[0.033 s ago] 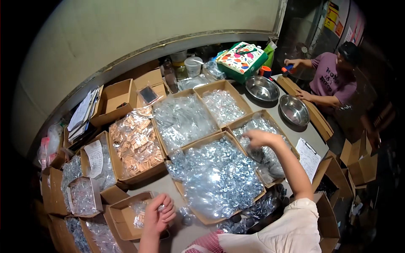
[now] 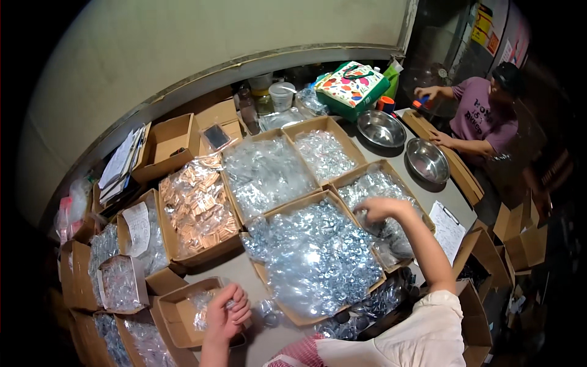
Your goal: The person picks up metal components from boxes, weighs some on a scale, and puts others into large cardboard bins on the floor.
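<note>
My left hand [image 2: 227, 311] is closed in a loose fist beside a small cardboard box [image 2: 174, 306] that holds a few clear bags of small copper-coloured parts. Something small and shiny shows between its fingers, too small to name. My right hand [image 2: 380, 209] reaches over a cardboard box of clear plastic bags with small metal parts [image 2: 397, 229]. Its fingers are bent down and drawn together near the bags; what they hold, if anything, is hidden. Between my hands stands a large box heaped with bagged silvery parts [image 2: 318, 257].
Boxes of copper-coloured parts [image 2: 199, 208], clear bags [image 2: 266, 174] and small silvery pieces [image 2: 324, 153] adjoin. Two steel bowls [image 2: 380, 129] and a clipboard with paper [image 2: 447, 229] lie to the right. A person in a purple shirt [image 2: 483, 116] works at the far right, holding something blue and orange.
My right hand has dipped slightly lower over the box of bags, its fingers turned further down. My left hand is nearly still, with its fingers shifted a little.
</note>
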The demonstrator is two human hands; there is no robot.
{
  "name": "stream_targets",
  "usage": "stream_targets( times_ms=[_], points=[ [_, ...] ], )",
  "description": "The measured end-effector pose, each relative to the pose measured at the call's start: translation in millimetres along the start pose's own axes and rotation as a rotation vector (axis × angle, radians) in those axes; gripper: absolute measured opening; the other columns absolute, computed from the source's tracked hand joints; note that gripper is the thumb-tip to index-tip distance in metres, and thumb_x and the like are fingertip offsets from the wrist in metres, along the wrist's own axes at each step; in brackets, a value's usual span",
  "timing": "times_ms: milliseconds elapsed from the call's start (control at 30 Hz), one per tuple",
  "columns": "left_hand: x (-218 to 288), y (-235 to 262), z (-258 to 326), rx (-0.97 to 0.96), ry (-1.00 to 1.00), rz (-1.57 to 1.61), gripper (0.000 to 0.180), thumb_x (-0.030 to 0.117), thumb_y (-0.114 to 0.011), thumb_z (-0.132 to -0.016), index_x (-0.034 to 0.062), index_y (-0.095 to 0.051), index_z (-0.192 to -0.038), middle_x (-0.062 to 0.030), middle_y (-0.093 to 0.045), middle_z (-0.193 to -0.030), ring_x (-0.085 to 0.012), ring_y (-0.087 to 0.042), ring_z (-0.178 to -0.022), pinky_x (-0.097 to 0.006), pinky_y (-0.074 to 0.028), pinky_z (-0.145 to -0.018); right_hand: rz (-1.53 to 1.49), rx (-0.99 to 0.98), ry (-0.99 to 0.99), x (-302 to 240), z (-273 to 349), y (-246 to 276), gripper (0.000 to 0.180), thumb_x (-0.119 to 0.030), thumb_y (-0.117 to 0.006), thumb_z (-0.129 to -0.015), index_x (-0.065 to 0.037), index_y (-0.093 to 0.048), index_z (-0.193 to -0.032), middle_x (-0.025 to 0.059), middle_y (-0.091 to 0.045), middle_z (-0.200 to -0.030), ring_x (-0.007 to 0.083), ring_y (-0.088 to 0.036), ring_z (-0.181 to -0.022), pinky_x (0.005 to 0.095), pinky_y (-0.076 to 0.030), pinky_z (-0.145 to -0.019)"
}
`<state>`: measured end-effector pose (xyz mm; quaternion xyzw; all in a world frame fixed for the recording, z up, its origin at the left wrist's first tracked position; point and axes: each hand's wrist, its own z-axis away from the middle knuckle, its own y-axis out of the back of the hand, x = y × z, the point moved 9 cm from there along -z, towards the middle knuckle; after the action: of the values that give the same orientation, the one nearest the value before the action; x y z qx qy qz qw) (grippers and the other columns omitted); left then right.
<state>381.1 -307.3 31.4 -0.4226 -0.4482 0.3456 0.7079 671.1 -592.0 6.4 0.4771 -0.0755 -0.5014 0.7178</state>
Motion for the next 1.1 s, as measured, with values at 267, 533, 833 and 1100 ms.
stream_targets(
  times_ms=[267,533,833,1100],
  points=[
    [-17,80,67,0.581,-0.128,0.008,0.024,0.027,-0.052,-0.099,0.0101,-0.05,-0.081,0.0015,-0.041,-0.062,-0.0108,-0.039,-0.053,-0.024,-0.033,-0.049,0.053,0.538,0.029,13,48,31,0.013,-0.018,-0.068,-0.078,-0.006,-0.07,-0.083,0.0151,-0.068,-0.08,0.0316,-0.066,-0.077,0.042,-0.05,-0.071],
    [-30,40,31,0.453,-0.122,-0.24,0.043,0.03,-0.049,-0.101,-0.0046,-0.051,-0.128,-0.0177,-0.062,-0.117,-0.0286,-0.064,-0.096,-0.039,-0.06,-0.073,-0.448,0.526,0.616,-190,93,51,0.017,-0.018,-0.061,-0.09,-0.003,-0.063,-0.098,0.0136,-0.065,-0.088,0.0265,-0.065,-0.074,0.0364,-0.051,-0.069],
    [-9,52,52,0.427,-0.282,0.076,0.032,0.031,-0.055,-0.097,0.0009,-0.056,-0.109,-0.0092,-0.057,-0.09,-0.0112,-0.039,-0.053,-0.021,-0.032,-0.041,0.131,0.518,0.285,-230,-64,10,0.042,-0.041,-0.055,-0.093,0.0,-0.064,-0.094,0.0238,-0.066,-0.094,0.043,-0.065,-0.085,0.0516,-0.052,-0.074],
    [42,170,150,0.985,-0.529,-1.007,0.039,0.02,-0.067,-0.091,0.0003,-0.057,-0.123,-0.008,-0.062,-0.107,-0.0119,-0.061,-0.089,-0.027,-0.052,-0.076,-0.013,0.665,0.52,-273,-48,10,0.023,-0.026,-0.064,-0.085,-0.003,-0.065,-0.08,0.0183,-0.064,-0.079,0.0384,-0.063,-0.078,0.0474,-0.048,-0.067]
  ],
)
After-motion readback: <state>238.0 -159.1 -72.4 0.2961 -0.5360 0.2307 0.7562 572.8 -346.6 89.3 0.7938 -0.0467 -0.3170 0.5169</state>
